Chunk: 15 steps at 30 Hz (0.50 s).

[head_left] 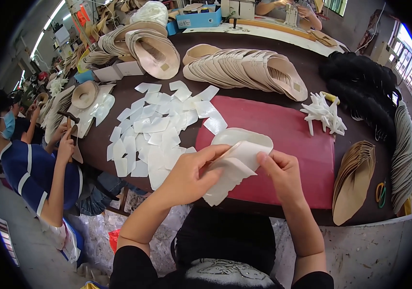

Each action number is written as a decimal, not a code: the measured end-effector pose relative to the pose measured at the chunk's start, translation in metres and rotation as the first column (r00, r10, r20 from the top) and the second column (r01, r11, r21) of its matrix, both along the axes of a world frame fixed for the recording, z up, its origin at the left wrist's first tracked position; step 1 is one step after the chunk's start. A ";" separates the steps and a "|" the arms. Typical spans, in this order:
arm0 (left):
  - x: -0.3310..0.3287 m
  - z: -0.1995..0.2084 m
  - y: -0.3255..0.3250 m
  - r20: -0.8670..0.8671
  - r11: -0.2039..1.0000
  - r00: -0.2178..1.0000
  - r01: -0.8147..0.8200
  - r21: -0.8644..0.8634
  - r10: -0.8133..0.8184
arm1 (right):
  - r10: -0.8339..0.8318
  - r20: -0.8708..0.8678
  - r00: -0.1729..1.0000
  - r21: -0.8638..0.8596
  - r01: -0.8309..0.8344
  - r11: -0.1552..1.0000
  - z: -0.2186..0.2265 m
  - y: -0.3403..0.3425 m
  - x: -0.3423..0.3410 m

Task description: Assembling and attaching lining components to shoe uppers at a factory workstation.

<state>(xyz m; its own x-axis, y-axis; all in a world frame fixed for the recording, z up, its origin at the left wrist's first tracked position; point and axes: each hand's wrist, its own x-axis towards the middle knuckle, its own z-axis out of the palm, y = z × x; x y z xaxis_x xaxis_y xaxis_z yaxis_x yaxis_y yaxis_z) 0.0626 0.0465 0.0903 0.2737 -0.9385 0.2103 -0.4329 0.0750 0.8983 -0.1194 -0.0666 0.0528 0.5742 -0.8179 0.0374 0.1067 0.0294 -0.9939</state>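
Both my hands hold a white shoe insole piece point(235, 161) over the near edge of a red mat point(283, 139). My left hand point(191, 171) grips its left side, thumb on top. My right hand point(280, 168) pinches a thin white backing layer at its right side, partly lifted from the piece. Another white insole shape point(239, 136) lies on the mat just behind. Left of my hands, several white peeled sheets point(160, 127) are spread over the dark table point(312, 62).
Fanned rows of beige insoles point(249, 67) lie at the back, tan insoles point(355, 178) at right, a heap of small white pieces point(324, 113) and black material point(365, 86) beyond. A person in blue point(32, 168) sits at left with a hammer point(68, 118).
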 end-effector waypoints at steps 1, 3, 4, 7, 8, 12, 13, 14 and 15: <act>-0.002 0.003 -0.001 0.088 1.000 0.996 0.019 -0.015 -0.018 | -0.003 -0.014 1.000 -0.074 0.002 0.997 -0.001 0.003 0.002; 0.000 -0.003 -0.003 0.005 1.000 1.000 0.019 0.017 -0.019 | -0.074 -0.020 0.997 -0.256 0.067 0.964 -0.007 0.008 0.006; 0.002 -0.008 -0.005 -0.080 0.999 0.997 0.024 0.048 -0.020 | -0.149 -0.013 0.989 -0.431 0.129 0.893 -0.010 0.011 0.007; 0.007 -0.017 -0.007 -0.248 0.994 0.969 0.040 0.106 -0.013 | -0.283 0.045 0.958 -0.726 0.226 0.650 -0.014 0.020 0.012; 0.009 -0.018 -0.007 -0.215 0.992 0.976 0.038 0.117 -0.012 | -0.251 0.017 0.968 -0.676 0.197 0.710 -0.013 0.023 0.014; 0.012 -0.013 0.000 -0.081 0.992 0.997 0.004 0.130 0.007 | -0.136 -0.048 0.990 -0.500 0.094 0.861 -0.006 0.028 0.019; 0.008 -0.004 0.005 -0.050 0.994 0.999 -0.013 0.110 0.019 | -0.144 0.017 0.989 -0.439 0.137 0.888 -0.005 0.024 0.020; 0.003 0.001 0.012 -0.049 0.994 0.999 0.001 0.110 0.004 | -0.169 0.084 0.982 -0.372 0.188 0.909 -0.002 0.018 0.018; -0.001 0.002 0.023 -0.041 0.986 0.998 -0.061 -0.154 0.055 | -0.196 0.153 0.969 -0.303 0.235 0.924 0.000 0.012 0.019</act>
